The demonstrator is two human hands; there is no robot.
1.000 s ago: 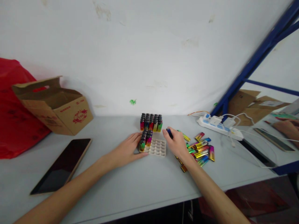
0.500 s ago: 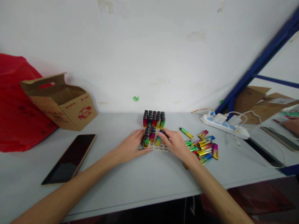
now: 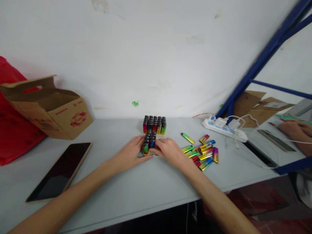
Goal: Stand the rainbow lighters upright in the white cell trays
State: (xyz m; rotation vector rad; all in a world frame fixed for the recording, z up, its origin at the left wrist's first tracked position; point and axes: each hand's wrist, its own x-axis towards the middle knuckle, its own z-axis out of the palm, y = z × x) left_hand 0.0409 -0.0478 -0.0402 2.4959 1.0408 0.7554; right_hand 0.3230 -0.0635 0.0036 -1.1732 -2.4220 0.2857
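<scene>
While the blue lighter point(image 3: 152, 143) stands upright at the front of the tray point(image 3: 152, 153), long axis vertical, the right hand point(image 3: 168, 150) is right against it, so it lies just left of that grip. Right hand is nearer; its grip is narrow, fingers curled, but can't tell if it pinches the lighter or only touches. Left hand point(image 3: 133, 150) hugs the tray's left side, grip wide, thumb along the front edge. Green lighter point(image 3: 145, 148) upright, front left of tray. Packed lighters point(image 3: 154, 125) behind tray; loose lighters point(image 3: 203, 152) right of it on the bench point(image 3: 136, 195). Tablet point(image 3: 59, 170) left of tray, power strip point(image 3: 225, 130) far right. Carton point(image 3: 65, 120), far left of tray, has red print and emblem, unreadable. No brand legible on lighters.
</scene>
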